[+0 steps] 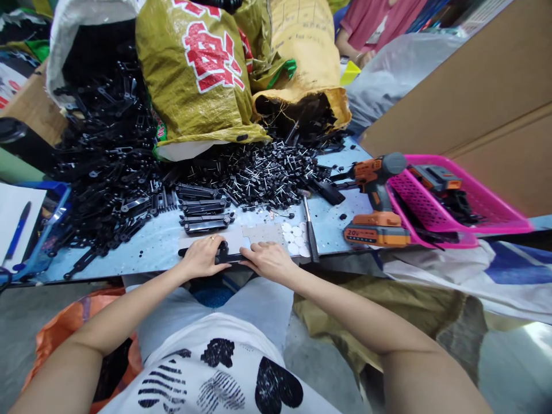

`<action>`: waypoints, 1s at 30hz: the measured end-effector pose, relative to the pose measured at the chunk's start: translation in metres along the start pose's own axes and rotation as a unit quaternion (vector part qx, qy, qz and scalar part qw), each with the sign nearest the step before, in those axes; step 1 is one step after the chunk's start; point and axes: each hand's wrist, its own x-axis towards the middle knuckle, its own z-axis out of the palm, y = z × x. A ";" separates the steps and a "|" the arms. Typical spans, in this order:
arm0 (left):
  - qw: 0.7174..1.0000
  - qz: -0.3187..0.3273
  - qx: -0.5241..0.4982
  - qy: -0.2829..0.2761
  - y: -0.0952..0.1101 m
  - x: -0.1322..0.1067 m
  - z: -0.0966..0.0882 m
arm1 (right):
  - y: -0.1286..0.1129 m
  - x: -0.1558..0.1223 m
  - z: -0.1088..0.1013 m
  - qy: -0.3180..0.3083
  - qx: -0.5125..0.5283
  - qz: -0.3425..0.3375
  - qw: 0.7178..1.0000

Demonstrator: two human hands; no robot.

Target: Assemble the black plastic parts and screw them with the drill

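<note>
At the near edge of the table, my left hand [202, 257] and my right hand [268, 260] both press down on one long black plastic part [224, 257] lying flat. My left fingers curl over its left portion; my right fingers pinch its right end. Just beyond lie a piece of grey cardboard [245, 234] and three assembled black parts [204, 214] stacked in a row. Several small white discs [295, 237] sit to the right of the cardboard.
A hammer [309, 221] lies right of the discs. An orange cordless drill [374, 198] stands beside a pink basket [463, 201]. Heaps of black plastic parts [107, 167] and small pins [267, 169] spill from yellow sacks [198, 69]. Another person sits behind.
</note>
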 end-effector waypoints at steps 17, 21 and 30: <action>0.996 0.083 0.043 0.005 0.011 0.018 -0.004 | 0.027 0.004 0.029 0.063 0.036 -0.050 0.996; 0.992 0.036 0.114 0.049 0.022 0.082 -0.015 | 0.052 0.003 0.045 0.142 0.096 0.029 0.985; 0.987 -0.040 0.156 0.015 0.030 0.153 0.007 | 0.094 0.062 0.036 0.195 0.078 0.207 0.955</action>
